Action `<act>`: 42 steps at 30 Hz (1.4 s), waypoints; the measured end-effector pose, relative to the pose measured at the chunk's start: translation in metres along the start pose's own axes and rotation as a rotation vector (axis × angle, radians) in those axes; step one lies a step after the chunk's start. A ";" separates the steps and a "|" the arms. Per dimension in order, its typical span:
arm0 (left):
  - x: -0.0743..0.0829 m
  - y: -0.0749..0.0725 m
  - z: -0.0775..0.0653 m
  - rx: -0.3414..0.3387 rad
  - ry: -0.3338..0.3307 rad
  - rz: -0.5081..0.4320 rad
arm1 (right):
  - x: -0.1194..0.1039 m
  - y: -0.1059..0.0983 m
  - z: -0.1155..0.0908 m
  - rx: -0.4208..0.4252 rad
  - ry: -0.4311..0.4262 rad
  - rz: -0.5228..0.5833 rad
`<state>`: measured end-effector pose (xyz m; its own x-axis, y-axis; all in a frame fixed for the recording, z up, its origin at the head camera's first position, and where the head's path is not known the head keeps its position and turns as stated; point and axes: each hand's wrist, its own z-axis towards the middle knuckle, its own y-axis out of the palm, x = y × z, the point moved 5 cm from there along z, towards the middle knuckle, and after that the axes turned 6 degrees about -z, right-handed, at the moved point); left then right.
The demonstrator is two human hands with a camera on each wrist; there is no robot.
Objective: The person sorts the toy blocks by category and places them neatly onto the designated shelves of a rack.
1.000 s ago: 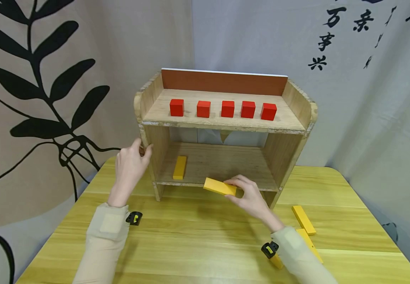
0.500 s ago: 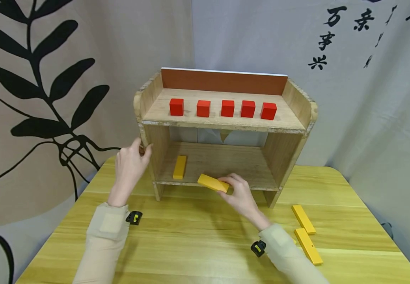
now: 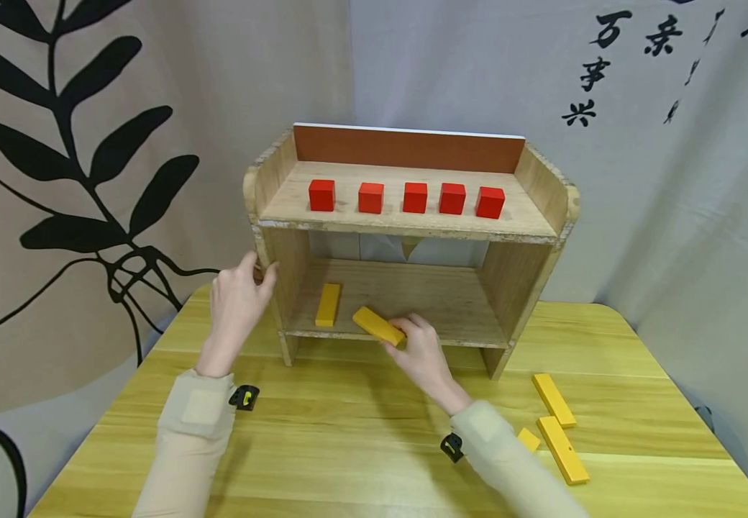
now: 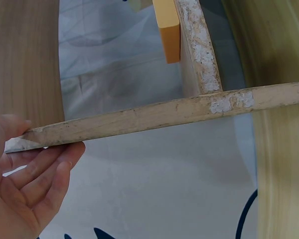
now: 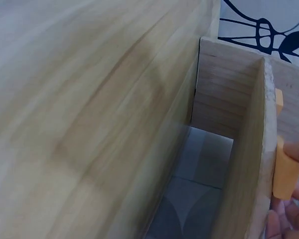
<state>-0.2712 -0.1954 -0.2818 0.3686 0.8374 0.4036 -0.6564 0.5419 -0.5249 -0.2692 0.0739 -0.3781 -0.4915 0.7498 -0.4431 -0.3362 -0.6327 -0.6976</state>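
Observation:
My left hand (image 3: 238, 308) grips the left side panel (image 4: 124, 118) of a small wooden shelf unit (image 3: 529, 273), thumb on one face and fingers on the other in the left wrist view. With thumb and fingers my right hand (image 3: 421, 356) pinches one end of a yellow rectangular block (image 3: 377, 326). That block is tilted at the front edge of the lower shelf (image 3: 439, 293); whether it touches the board is hard to tell. Left of it, another yellow block (image 3: 327, 305) lies on the lower shelf, pointing front to back.
Several red cubes (image 3: 416, 198) stand in a row on the upper shelf (image 3: 348, 173). To the right on the wooden table (image 3: 322, 446) lie two yellow blocks (image 3: 554, 400), and a third yellow piece (image 3: 528, 439) shows partly behind the right sleeve. Curtains hang behind.
My right hand has moved left with the yellow block, which has turned somewhat and come closer to the block on the lower shelf. The left hand has stayed on the side panel.

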 end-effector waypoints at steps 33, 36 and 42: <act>0.000 0.001 0.000 -0.012 0.007 -0.008 | -0.017 0.005 -0.008 -0.112 -0.515 -0.234; 0.000 0.001 0.000 -0.010 0.011 -0.009 | -0.018 0.004 -0.014 -0.052 -0.637 -0.274; 0.000 0.001 0.000 -0.009 0.017 -0.009 | -0.018 0.006 -0.017 -0.014 -0.680 -0.302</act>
<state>-0.2715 -0.1947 -0.2817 0.3858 0.8333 0.3958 -0.6471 0.5503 -0.5277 -0.2485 0.0600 -0.3839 -0.7695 0.6023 0.2126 -0.5274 -0.4116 -0.7432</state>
